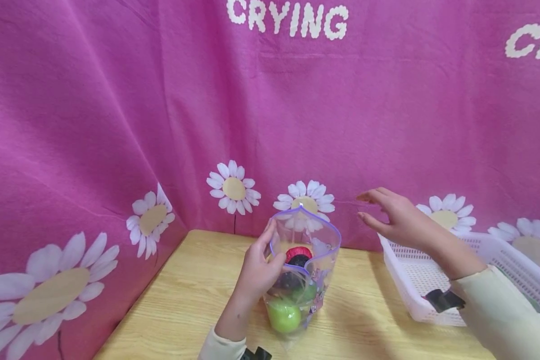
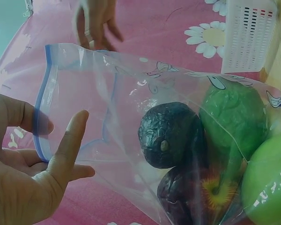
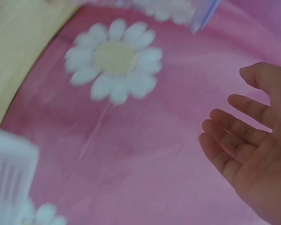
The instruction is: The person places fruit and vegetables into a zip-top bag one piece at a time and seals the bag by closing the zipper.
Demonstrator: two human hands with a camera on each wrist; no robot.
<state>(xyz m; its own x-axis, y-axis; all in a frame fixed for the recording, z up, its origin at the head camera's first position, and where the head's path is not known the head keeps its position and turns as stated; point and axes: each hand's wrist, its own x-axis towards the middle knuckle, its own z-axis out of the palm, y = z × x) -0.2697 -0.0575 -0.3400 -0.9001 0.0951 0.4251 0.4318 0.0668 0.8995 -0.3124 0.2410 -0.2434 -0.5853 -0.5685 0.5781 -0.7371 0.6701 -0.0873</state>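
Note:
A clear plastic bag (image 1: pixel 326 252) with a purple-blue rim stands upright on the table, its mouth open. My left hand (image 1: pixel 257 267) grips the rim at the left side, thumb and fingers on the bag's edge. Inside the bag are a light green apple (image 1: pixel 284 316), a red ribbed item (image 1: pixel 299 253), a dark wrinkled round item (image 2: pixel 166 136) and a darker green rounded item (image 2: pixel 232 117). Through the plastic a purple item (image 2: pixel 175 192) also shows. My right hand (image 1: pixel 402 217) is in the air right of the bag, fingers loosely spread, holding nothing.
A white perforated plastic basket (image 1: pixel 400 290) stands on the right, partly hidden by my right forearm; a bit of something green shows in it. Behind the wooden table (image 1: pixel 175 300) hangs a pink cloth (image 1: pixel 387 125) with daisies and white letters.

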